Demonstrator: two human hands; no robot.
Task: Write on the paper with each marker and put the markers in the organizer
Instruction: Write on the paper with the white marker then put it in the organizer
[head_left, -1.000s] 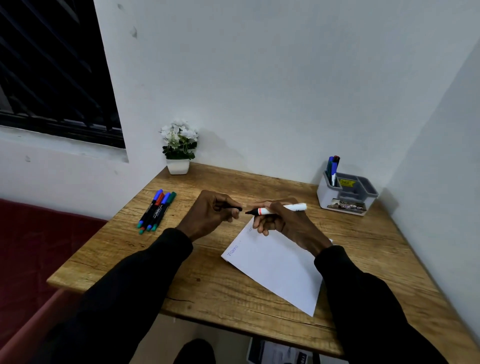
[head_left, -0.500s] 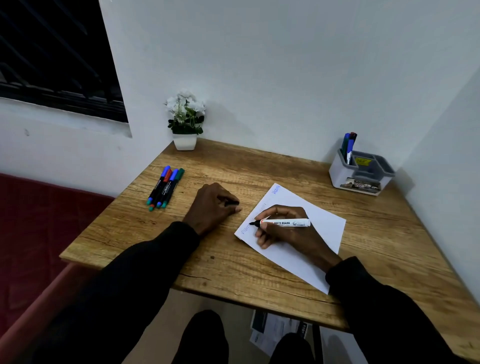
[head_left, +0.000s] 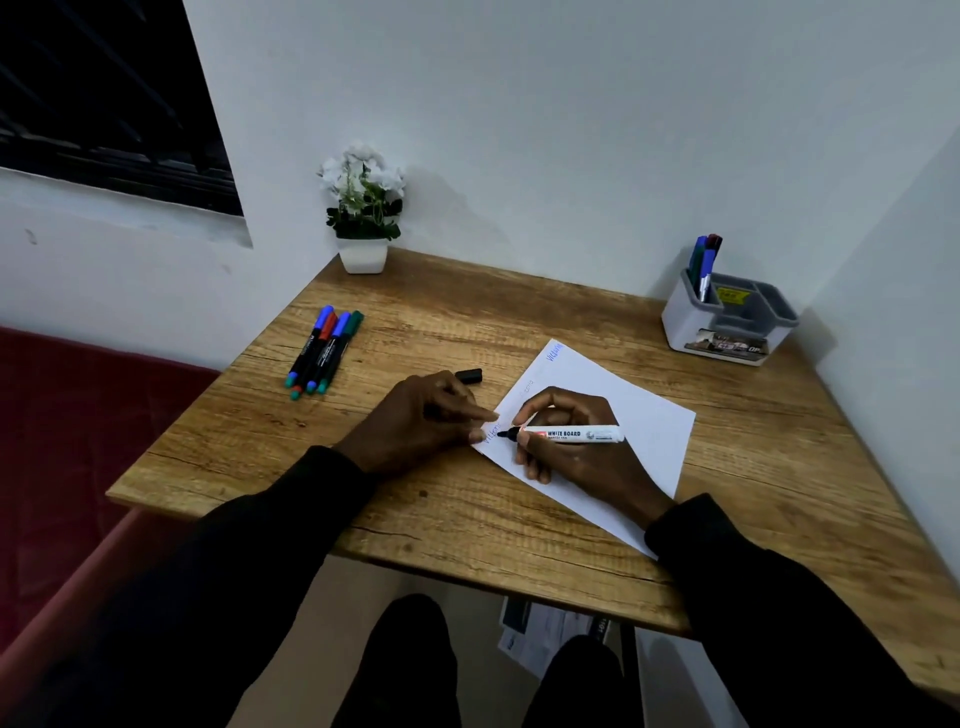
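**Two hands are working at the paper (head_left: 652, 426)**

One white marker (head_left: 582, 434), printed "WHITE BOARD", is lying almost level in the right hand (head_left: 576, 452). The thumb and the curled fingers are pinching it close to its front end. Its dark tip is pointing left and is touching the sheet near the sheet's left corner, where faint handwriting is showing. The paper is lying at an angle on the wooden table (head_left: 519, 312), under the right hand and wrist.

The left hand (head_left: 415, 423) is resting on the table just left of the sheet and is gripping nothing. Its index finger is reaching out straight and is pressing on the sheet's left edge, right beside the marker's tip. The other fingers are bending loosely.

A black cap (head_left: 469, 375) is lying on the wood just behind the left hand, apart from it.

Four capped markers (head_left: 324, 351) are lying side by side near the table's left edge, well apart from both hands. Two have blue caps, one red and one green.

The grey and white organizer (head_left: 727, 325) is standing at the far right corner. A few markers (head_left: 704, 262) are standing upright in its left compartment; how many I cannot tell.

A white pot of white flowers (head_left: 362, 208) is standing at the far left corner against the wall.
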